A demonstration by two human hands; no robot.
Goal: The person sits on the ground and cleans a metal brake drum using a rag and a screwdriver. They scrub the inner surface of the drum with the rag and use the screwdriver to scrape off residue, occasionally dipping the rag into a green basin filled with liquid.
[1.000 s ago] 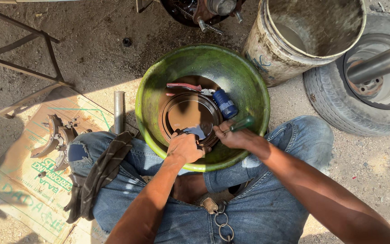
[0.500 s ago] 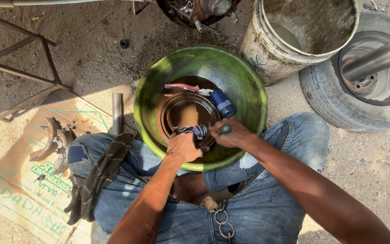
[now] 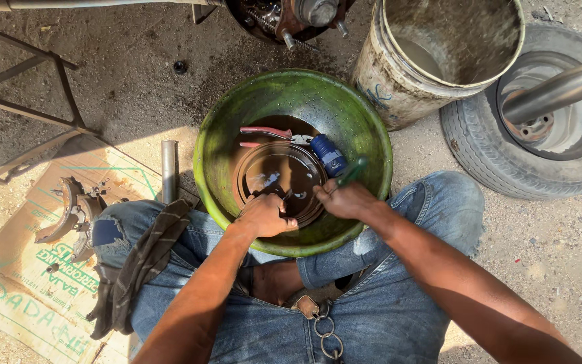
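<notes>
A green basin [image 3: 217,135] sits on the ground between my knees with dark liquid in it. A round dark metal plate [image 3: 279,176] lies in the liquid. My left hand [image 3: 264,216] grips the plate's near edge. My right hand [image 3: 346,200] is closed on a green-handled tool [image 3: 351,171] whose tip points at the plate. Red-handled pliers [image 3: 267,132] and a blue cylindrical part [image 3: 329,154] lie at the plate's far side.
A dirty bucket [image 3: 439,61] stands behind the basin, a tyre with rim [image 3: 547,128] to its right. A metal frame [image 3: 15,121] is at left. Brake shoes [image 3: 69,209] and a pipe [image 3: 168,170] lie by cardboard [image 3: 21,283]. A cloth [image 3: 139,263] drapes my left thigh.
My left hand has slid along the plate's near edge. My right hand has shifted slightly right, and the green tool handle now sticks out above it.
</notes>
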